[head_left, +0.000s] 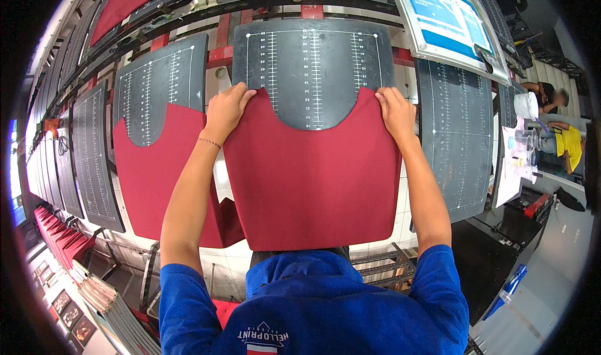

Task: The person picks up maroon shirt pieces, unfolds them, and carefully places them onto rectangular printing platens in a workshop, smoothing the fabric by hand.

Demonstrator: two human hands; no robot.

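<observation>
A maroon cut fabric panel with a curved neckline lies over the dark grey printing board in front of me. White ruler lines on the board show above the neckline. At the panel's upper left shoulder corner, my left hand is closed, pinching the cloth. My right hand likewise grips the upper right shoulder corner. Between the two hands the cloth looks flat, and its lower edge reaches close to my body. The fingertips are partly hidden by the hands themselves.
A second maroon panel covers the board to the left, its lower corner folded. On the right stands a bare marked board, with a framed printing screen above it. Folded maroon cloths hang at far left. Other people sit at far right.
</observation>
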